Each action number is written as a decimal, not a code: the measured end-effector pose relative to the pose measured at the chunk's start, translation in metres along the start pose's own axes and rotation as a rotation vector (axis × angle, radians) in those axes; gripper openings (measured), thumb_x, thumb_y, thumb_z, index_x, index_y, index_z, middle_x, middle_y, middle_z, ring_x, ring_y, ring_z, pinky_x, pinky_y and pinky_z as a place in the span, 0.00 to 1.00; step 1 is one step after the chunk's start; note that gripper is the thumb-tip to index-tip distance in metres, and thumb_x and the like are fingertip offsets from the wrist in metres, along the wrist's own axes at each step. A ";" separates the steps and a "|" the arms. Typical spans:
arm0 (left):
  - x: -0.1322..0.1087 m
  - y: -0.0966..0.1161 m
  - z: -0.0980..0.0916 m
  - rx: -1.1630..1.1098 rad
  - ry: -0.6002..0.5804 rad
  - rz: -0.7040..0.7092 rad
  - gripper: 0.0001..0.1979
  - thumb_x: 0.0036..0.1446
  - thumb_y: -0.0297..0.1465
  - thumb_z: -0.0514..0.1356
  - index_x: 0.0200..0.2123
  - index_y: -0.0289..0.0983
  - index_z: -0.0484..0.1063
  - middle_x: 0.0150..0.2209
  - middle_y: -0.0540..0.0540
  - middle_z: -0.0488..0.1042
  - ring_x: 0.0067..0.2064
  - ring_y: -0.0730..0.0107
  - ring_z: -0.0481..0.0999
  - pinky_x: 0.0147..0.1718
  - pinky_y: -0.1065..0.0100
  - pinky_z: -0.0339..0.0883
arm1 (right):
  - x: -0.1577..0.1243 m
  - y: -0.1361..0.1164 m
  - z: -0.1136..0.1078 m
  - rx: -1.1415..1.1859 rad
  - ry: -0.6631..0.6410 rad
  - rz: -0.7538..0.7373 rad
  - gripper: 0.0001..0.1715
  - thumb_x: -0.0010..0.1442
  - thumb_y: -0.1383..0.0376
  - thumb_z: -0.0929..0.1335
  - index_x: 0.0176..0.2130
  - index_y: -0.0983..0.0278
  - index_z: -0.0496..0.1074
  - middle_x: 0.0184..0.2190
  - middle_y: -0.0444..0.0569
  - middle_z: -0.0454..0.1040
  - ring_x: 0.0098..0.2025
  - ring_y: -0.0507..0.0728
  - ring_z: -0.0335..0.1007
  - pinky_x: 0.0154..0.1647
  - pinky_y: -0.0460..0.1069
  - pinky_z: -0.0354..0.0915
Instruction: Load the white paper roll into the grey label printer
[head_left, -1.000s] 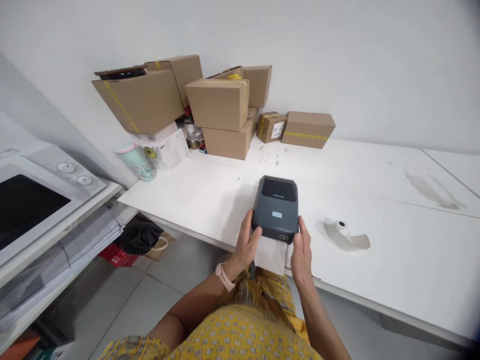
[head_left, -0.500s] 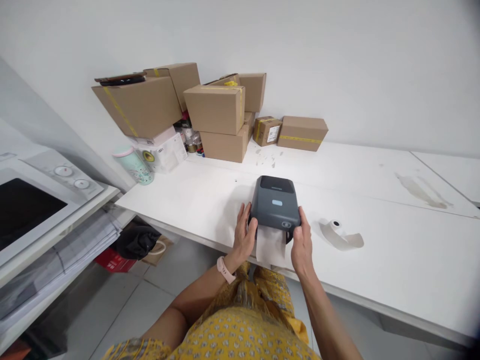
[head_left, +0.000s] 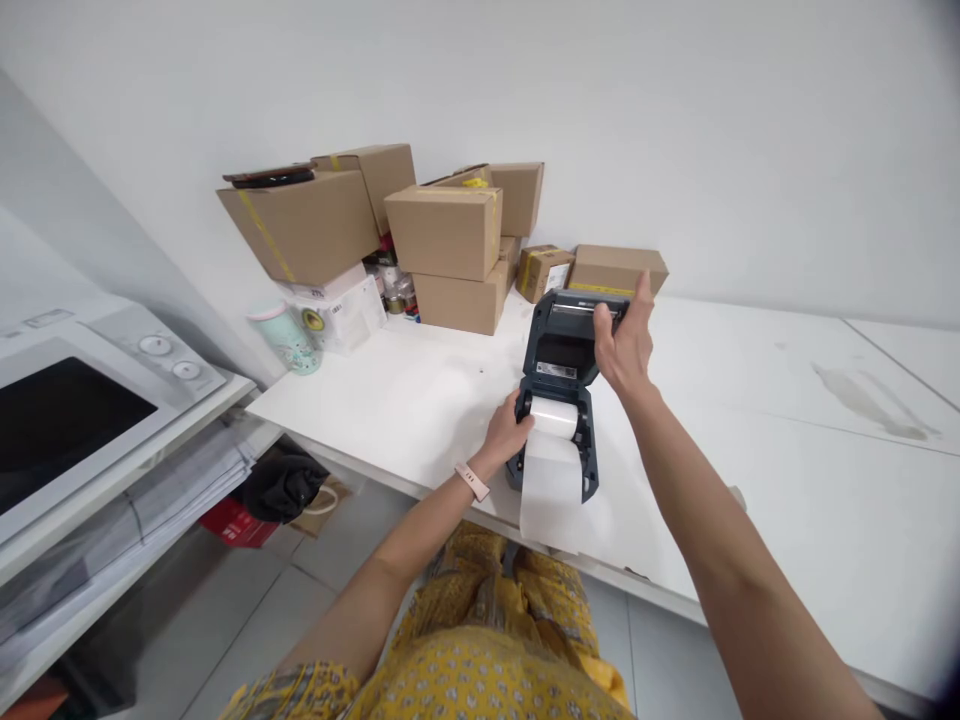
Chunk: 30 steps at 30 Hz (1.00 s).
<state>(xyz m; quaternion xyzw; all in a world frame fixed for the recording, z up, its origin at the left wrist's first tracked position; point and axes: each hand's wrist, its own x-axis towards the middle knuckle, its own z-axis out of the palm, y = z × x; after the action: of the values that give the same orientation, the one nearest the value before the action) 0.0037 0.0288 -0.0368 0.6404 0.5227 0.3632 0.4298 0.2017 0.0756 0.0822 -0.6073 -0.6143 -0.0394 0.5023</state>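
A dark grey label printer (head_left: 591, 470) sits on the white table with its lid (head_left: 534, 345) raised. Inside it lies a white paper roll (head_left: 553, 415), and a paper strip (head_left: 551, 490) runs from it out over the printer's front. My left hand (head_left: 507, 436) grips the left side of the printer's base, its thumb close to the roll's left end. My right hand (head_left: 628, 340) holds the lid by its upper right edge, between the thumb and the raised fingers. A pink band is on my left wrist.
Cardboard boxes (head_left: 442, 235) are stacked at the back of the white table (head_left: 375, 410), with a mint tumbler (head_left: 286, 340) on the left. A microwave (head_left: 97, 390) stands on a shelf at far left. My right forearm mostly hides a loose paper roll (head_left: 738, 496).
The printer's lid has swung up, showing the roll inside. My right hand has moved from the printer's side up to the lid, while my left hand stays at the left side.
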 end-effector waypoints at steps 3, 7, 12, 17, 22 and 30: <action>-0.007 -0.001 0.002 0.045 -0.001 0.012 0.35 0.56 0.28 0.57 0.68 0.41 0.57 0.66 0.43 0.65 0.66 0.55 0.66 0.64 0.58 0.60 | 0.012 0.006 0.004 -0.081 -0.046 0.064 0.45 0.67 0.50 0.58 0.72 0.67 0.39 0.72 0.65 0.48 0.72 0.71 0.47 0.66 0.70 0.55; -0.001 -0.001 -0.001 0.080 -0.004 -0.039 0.36 0.53 0.26 0.57 0.66 0.40 0.59 0.64 0.42 0.68 0.63 0.52 0.69 0.61 0.56 0.63 | -0.008 0.006 0.004 -0.207 0.074 -0.179 0.39 0.66 0.55 0.61 0.70 0.66 0.49 0.71 0.65 0.50 0.71 0.72 0.48 0.65 0.70 0.55; 0.017 -0.004 0.005 -0.071 -0.005 -0.061 0.38 0.46 0.22 0.59 0.63 0.39 0.63 0.61 0.42 0.72 0.60 0.56 0.72 0.57 0.61 0.67 | -0.038 0.007 -0.001 -0.133 -0.003 -0.403 0.17 0.65 0.60 0.63 0.50 0.60 0.74 0.51 0.55 0.75 0.57 0.64 0.66 0.60 0.61 0.63; 0.018 -0.006 0.009 -0.115 0.023 -0.071 0.36 0.46 0.22 0.58 0.62 0.38 0.66 0.59 0.42 0.74 0.57 0.58 0.75 0.54 0.63 0.68 | -0.030 0.011 -0.009 -0.139 -0.154 -0.236 0.21 0.65 0.57 0.62 0.52 0.61 0.74 0.54 0.54 0.74 0.57 0.65 0.67 0.58 0.61 0.65; 0.008 0.000 0.004 0.150 0.056 -0.132 0.25 0.53 0.28 0.57 0.56 0.39 0.71 0.55 0.43 0.77 0.54 0.57 0.77 0.52 0.62 0.69 | -0.041 0.011 0.006 -0.265 -0.969 -0.182 0.34 0.60 0.54 0.66 0.63 0.61 0.66 0.61 0.54 0.70 0.61 0.66 0.67 0.60 0.59 0.65; 0.011 0.020 -0.016 0.695 -0.215 -0.170 0.19 0.59 0.39 0.53 0.42 0.33 0.78 0.47 0.32 0.80 0.52 0.48 0.79 0.46 0.61 0.70 | -0.052 0.017 0.039 -0.353 -1.339 -0.086 0.58 0.50 0.40 0.71 0.69 0.63 0.56 0.66 0.60 0.65 0.64 0.74 0.64 0.61 0.63 0.63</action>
<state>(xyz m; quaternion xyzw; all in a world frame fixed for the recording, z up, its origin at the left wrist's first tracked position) -0.0013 0.0403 -0.0123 0.7370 0.6179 0.0579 0.2678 0.1805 0.0694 0.0190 -0.5487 -0.7998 0.2247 -0.0932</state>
